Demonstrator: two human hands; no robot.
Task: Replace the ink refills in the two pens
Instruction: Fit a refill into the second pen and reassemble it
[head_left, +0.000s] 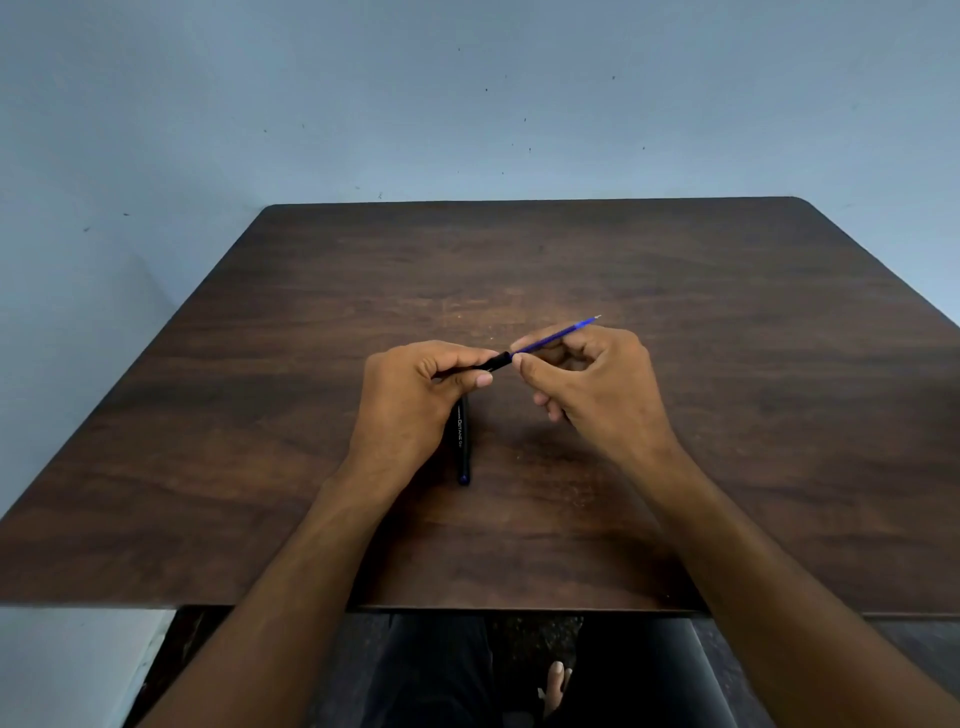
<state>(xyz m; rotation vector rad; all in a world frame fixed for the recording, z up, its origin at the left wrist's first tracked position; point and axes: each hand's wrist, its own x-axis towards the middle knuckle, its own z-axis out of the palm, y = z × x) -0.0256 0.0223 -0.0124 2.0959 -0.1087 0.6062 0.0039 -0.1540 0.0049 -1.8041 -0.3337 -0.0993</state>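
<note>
Blue refill partway in the first pen barrel, second pen waiting on the table.

From the head view: the left hand (415, 387) curls shut round a black pen barrel (493, 362), while the right hand (587, 374) pinches the blue refill (556, 338) between thumb and forefinger, its tip pointing to two o'clock (going in or coming out, I cannot tell). The second pen (463, 441) lies closed at six o'clock below the left hand, seemingly untouched, so most work looks left. The wooden table (727, 415) has bare room all around; its edges lie well away.
</note>
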